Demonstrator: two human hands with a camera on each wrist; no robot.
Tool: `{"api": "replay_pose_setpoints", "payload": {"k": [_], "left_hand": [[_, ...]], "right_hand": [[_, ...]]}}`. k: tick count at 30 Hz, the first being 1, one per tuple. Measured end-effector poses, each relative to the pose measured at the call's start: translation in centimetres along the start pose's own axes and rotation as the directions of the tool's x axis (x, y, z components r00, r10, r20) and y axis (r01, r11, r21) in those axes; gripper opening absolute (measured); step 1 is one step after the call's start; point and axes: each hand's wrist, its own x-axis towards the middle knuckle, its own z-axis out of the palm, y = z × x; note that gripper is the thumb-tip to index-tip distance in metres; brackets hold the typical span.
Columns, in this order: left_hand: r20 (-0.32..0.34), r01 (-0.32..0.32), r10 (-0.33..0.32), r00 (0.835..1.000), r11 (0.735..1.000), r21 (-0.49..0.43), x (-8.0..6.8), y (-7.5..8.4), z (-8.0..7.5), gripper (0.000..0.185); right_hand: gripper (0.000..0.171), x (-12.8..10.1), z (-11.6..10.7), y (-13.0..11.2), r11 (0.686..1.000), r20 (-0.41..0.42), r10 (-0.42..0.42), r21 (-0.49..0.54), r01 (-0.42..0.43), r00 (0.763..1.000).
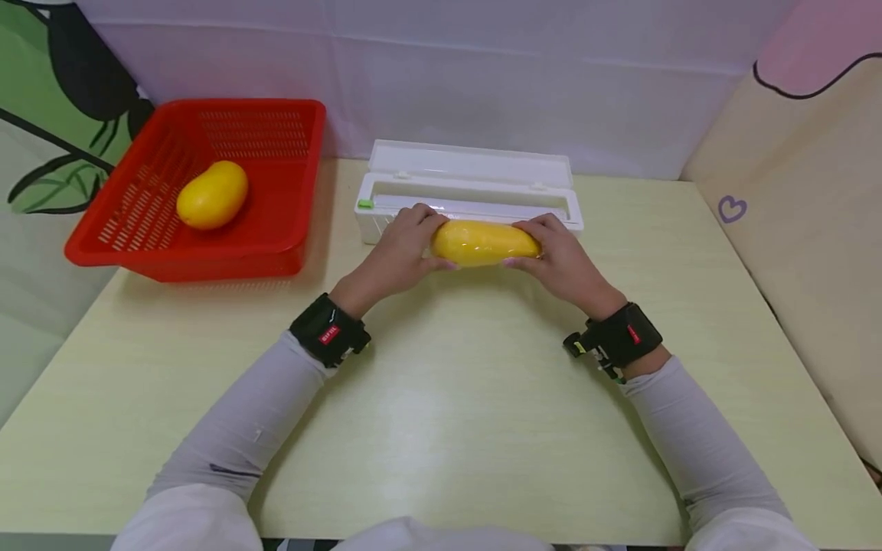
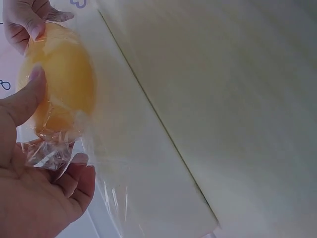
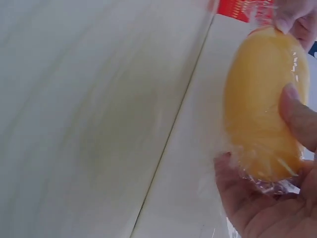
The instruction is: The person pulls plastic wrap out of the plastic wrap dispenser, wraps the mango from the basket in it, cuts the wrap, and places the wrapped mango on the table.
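Observation:
A yellow mango [image 1: 485, 243] in clear plastic wrap is held up between both hands, just in front of a white cling film box [image 1: 475, 200] whose lid stands open. My left hand [image 1: 406, 249] grips its left end, the thumb lying along the near side. At the other end my right hand [image 1: 561, 256] grips it the same way. Crumpled film [image 2: 49, 153] bunches at the left hand's palm in the left wrist view. More gathered film [image 3: 272, 186] shows by the right hand's fingers in the right wrist view.
At the table's left stands a red plastic basket [image 1: 282, 237] with a second yellow mango [image 1: 212, 195] in it. A green slider [image 1: 365, 204] sits at the box's left end. A pale cloth wall [image 1: 551, 92] rises behind the table [image 1: 441, 398].

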Motion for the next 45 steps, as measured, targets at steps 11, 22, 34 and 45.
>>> {"api": "replay_pose_setpoints", "payload": {"k": [11,22,34,45], "left_hand": [[0.067,0.016,-0.015,0.998,1.0,-0.004,0.6,-0.1,-0.5,0.063],[0.059,0.079,-0.072,0.996,0.989,-0.121,0.7,-0.3,-0.8,0.062],[0.1,0.137,-0.128,0.987,0.987,-0.088,0.8,-0.1,-0.6,0.046],[0.072,0.135,-0.129,0.989,0.988,-0.075,0.7,-0.6,-0.3,0.054]], "right_hand": [[0.058,0.1,-0.3,-0.2,0.998,0.031,0.062,-0.022,-0.061,0.998],[0.053,0.1,-0.3,-0.1,0.986,-0.019,0.141,0.087,-0.139,0.99],[0.052,0.5,0.3,-0.5,0.976,-0.043,0.212,0.066,-0.209,0.976],[0.057,1.1,1.2,-0.9,0.94,-0.072,0.324,0.134,-0.313,0.943]]}}
